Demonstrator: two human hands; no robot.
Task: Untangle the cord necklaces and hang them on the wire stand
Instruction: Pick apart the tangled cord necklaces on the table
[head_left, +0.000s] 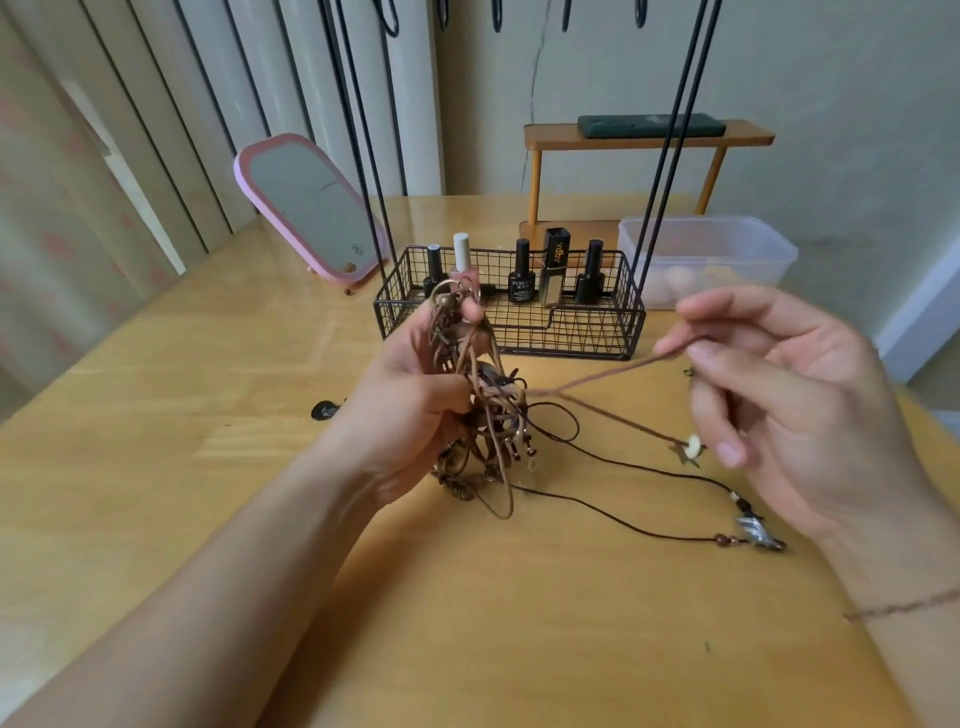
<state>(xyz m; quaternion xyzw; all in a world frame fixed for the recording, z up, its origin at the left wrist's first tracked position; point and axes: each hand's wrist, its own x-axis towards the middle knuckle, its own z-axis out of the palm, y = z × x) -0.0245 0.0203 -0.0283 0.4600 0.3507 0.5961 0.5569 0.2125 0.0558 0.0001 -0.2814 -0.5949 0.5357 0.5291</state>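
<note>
We note one left hand (410, 400) gripping one upright tangle of cords (483, 410) above the table (208, 364); one brown cord (597, 376) slants up-right to our right hand (800, 395), pinching it, before the wire stand (511, 322).

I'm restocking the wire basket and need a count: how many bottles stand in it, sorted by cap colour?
Black-capped bottles: 3
White-capped bottle: 1
Gold tube with black top: 1
Total: 5, all upright in the wire basket.
</note>
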